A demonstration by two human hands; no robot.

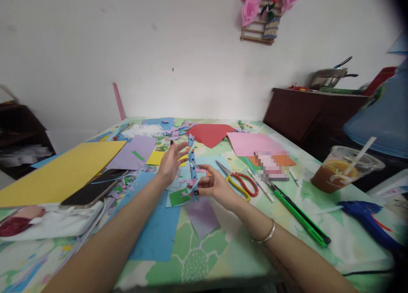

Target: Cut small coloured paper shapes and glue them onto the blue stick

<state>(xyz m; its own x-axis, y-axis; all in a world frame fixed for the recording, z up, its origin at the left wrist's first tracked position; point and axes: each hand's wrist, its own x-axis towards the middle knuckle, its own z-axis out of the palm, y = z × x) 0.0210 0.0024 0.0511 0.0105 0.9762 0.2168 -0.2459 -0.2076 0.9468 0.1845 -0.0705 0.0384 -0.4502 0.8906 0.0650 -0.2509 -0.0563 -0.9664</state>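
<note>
My right hand point(214, 185) pinches the lower end of a narrow blue paper strip point(192, 163) dotted with small coloured bits, holding it upright above the table. My left hand point(172, 160) is just left of the strip, fingers spread and reaching toward its upper part without gripping it. A silver bangle point(267, 237) sits on my right wrist. Under the hands lie blue point(159, 229), purple point(201, 216) and green point(179, 197) paper pieces and small scraps.
Scissors with red and yellow handles point(242, 183), a green utility knife point(299, 214), a blue glue gun point(366, 214) and an iced drink cup point(342, 167) lie to the right. A phone point(92, 189), yellow sheet point(60, 169), red point(210, 133) and pink point(250, 143) papers cover the table point(223, 259).
</note>
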